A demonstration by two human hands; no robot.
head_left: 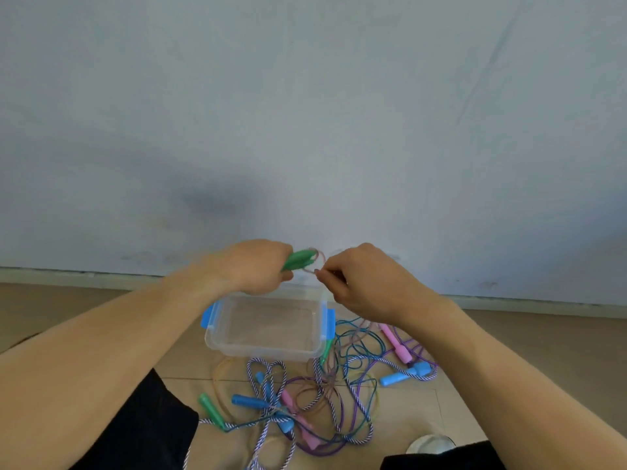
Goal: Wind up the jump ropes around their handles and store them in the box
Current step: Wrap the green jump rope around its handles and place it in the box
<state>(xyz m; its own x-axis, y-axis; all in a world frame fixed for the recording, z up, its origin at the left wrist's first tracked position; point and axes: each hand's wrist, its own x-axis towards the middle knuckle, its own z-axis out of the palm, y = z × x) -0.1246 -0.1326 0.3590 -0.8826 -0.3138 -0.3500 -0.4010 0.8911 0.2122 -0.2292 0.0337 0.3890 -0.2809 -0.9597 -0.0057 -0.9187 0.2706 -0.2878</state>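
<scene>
Gripping green handles [298, 260], the left hand [252, 266] faced the right hand [359, 283] pinching rope [314, 266] above the box [264, 347].

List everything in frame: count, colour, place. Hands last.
clear plastic box with blue latches: 1, nothing in it, on the floor below the hands
green jump-rope handles with thin pinkish rope: held pair, raised above the box
loose tangled jump ropes: count unclear; striped, purple, teal and pinkish cords, on the floor in front and right of the box
loose plastic handles: green, blue, pink, several of each among the tangle
white round object: 1, bottom right, partly hidden
tan tiled floor; pale wall
black shorts: on both legs, bottom edge
left hand: grips the green handles
right hand: pinches the pinkish rope
</scene>
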